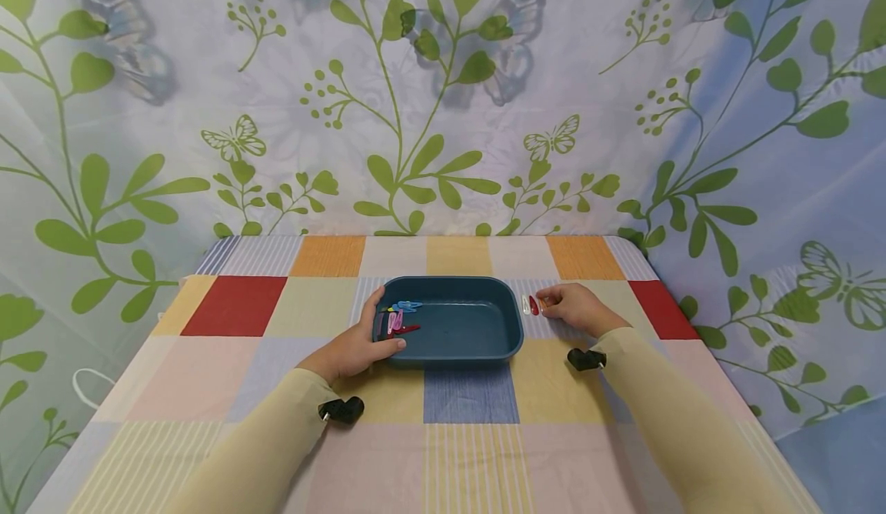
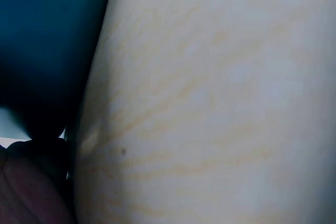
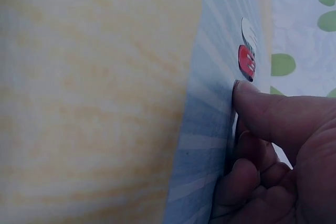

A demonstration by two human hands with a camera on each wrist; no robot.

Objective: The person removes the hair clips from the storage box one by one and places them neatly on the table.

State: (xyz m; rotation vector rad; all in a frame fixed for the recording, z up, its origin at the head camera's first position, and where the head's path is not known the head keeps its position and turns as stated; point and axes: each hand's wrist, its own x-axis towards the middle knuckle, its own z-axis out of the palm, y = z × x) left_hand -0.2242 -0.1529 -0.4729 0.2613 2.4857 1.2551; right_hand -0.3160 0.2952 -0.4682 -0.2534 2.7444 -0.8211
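Note:
A dark blue plastic tray (image 1: 460, 356) stands on the table, with several snap hair clips at its left end: blue clips (image 1: 407, 306), a pink clip (image 1: 395, 321) and a red clip (image 1: 410, 329). My left hand (image 1: 356, 345) grips that end, thumb over the front rim and fingers along the left side. Right of the tray, a white hair clip (image 1: 525, 305) and a red hair clip (image 1: 534, 305) lie side by side on the cloth. Beside them my right hand (image 1: 571, 306) pinches another hair clip (image 1: 542, 308) at table level, mostly hidden by the fingers.
A patchwork tablecloth (image 1: 367, 460) covers the table. Behind it and at both sides hangs a curtain (image 1: 429, 145) printed with leaves and butterflies. A white cable loop (image 1: 86, 391) shows past the left table edge. Black wrist cameras (image 1: 584, 358) sit on both sleeves.

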